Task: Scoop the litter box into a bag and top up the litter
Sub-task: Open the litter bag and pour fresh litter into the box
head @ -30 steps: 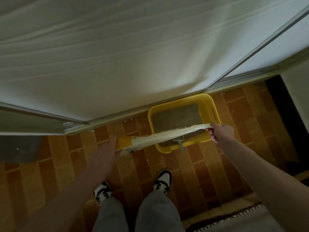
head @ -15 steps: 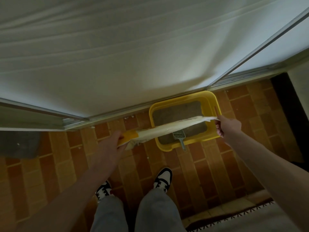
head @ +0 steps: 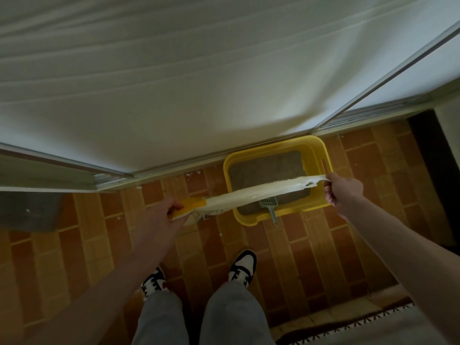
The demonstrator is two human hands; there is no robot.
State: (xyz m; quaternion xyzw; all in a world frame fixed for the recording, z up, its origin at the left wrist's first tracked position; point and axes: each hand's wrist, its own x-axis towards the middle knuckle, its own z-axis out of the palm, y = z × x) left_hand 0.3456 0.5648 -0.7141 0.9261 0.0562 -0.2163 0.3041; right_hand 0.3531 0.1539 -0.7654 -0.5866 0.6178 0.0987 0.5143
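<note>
Above the yellow litter box [head: 321, 155], you hold the white-and-yellow litter bag [head: 254, 194] stretched flat; your left hand [head: 161, 215] and right hand [head: 344, 186] both grip its ends.

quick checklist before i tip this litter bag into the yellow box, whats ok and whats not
1. Left hand grips the yellow bottom end of the white-and-yellow litter bag: ok.
2. Right hand pinches the bag's white end: ok.
3. Bag over the yellow plastic litter box: ok, its right half spans the box, held roughly level.
4. Bag mouth open: cannot tell, the end by the right hand looks flat and crumpled.
5. Pour area free: not ok, the grey-green plastic scoop lies in the litter, handle over the front rim.
6. Footing: ok, both black-and-white sneakers stand on the brown tiled floor, short of the box.
</note>
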